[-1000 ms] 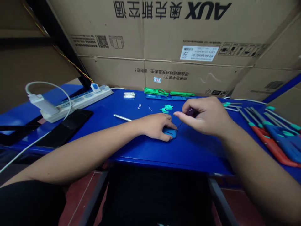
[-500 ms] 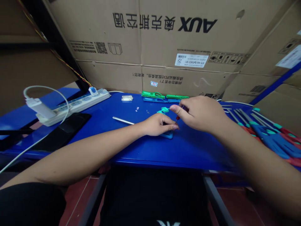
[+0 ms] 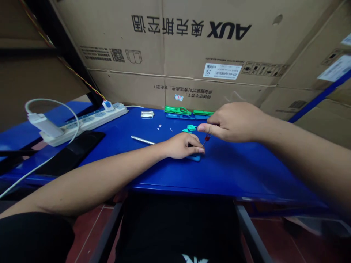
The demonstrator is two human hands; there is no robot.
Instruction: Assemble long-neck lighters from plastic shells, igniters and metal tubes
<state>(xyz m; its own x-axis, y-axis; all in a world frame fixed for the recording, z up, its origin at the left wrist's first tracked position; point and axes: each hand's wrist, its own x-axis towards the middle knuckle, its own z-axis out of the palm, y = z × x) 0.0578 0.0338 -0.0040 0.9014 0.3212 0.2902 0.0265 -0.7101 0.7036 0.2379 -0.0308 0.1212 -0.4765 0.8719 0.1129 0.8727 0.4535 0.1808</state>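
My left hand (image 3: pixel 182 145) is closed around a tool with a blue handle (image 3: pixel 195 158), whose thin metal rod (image 3: pixel 142 140) sticks out to the left. Most of that handle is hidden under the fingers. Above it, my right hand (image 3: pixel 233 122) grips a screwdriver (image 3: pixel 207 138) with a dark red handle. The screwdriver's shaft slants down to the left thumb and fingertips; its tip is hidden there. Just beyond the hands lie small turquoise plastic pieces (image 3: pixel 189 128). Further left are tiny pale pink parts (image 3: pixel 159 126) and thin screw-like bits (image 3: pixel 171 130).
Green handle shells (image 3: pixel 177 110) and blue shells (image 3: pixel 179 116) line the back of the blue table (image 3: pixel 164 179). Several small metal parts (image 3: pixel 147 114) lie beside them. At left are a power strip (image 3: pixel 93 120) and a black flat object (image 3: pixel 71 153). A cardboard box (image 3: pixel 181 51) stands behind.
My right forearm has swung up and now covers the blue and red handled tools at the right. The screwdriver shows a little more of its shaft. My left hand stays nearly still.
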